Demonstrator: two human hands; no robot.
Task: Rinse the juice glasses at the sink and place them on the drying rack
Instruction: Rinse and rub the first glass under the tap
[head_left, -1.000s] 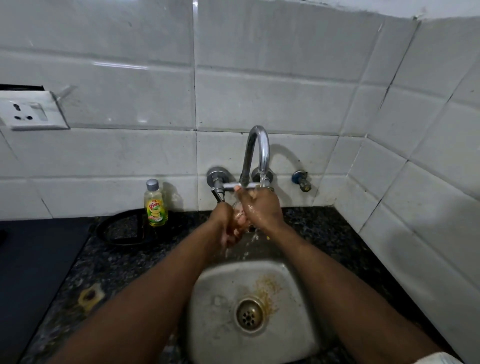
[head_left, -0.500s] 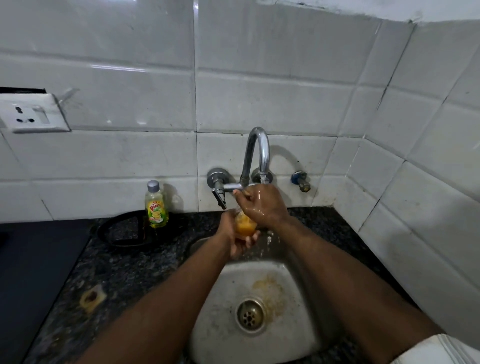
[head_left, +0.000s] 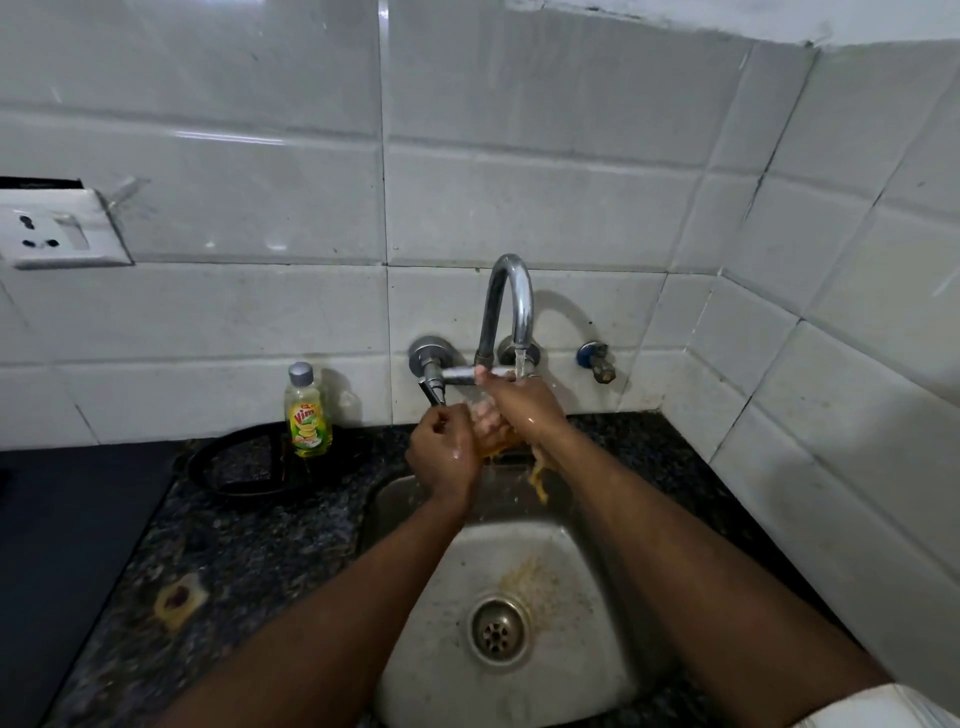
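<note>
A clear juice glass (head_left: 488, 427) with orange juice residue sits tilted between both hands over the steel sink (head_left: 582, 571). My left hand (head_left: 441, 460) grips it from the left. From the right and above, my right hand (head_left: 527, 408) wraps over it and hides most of it. Water runs from the curved chrome tap (head_left: 511, 301) onto the back of my right hand. Orange liquid (head_left: 537, 480) spills from under the hands into the basin. No drying rack is in view.
A yellow dish soap bottle (head_left: 307, 413) stands on the dark granite counter (head_left: 249, 551) left of the tap, next to a black ring-shaped object (head_left: 218, 470). A wall socket (head_left: 57, 228) is at far left. Tiled walls close in behind and to the right. Orange stain lies near the drain (head_left: 497, 630).
The glass has tipped and orange liquid now pours out into the sink. My left hand has shifted from under the glass to its left side. Water now visibly falls on my right hand.
</note>
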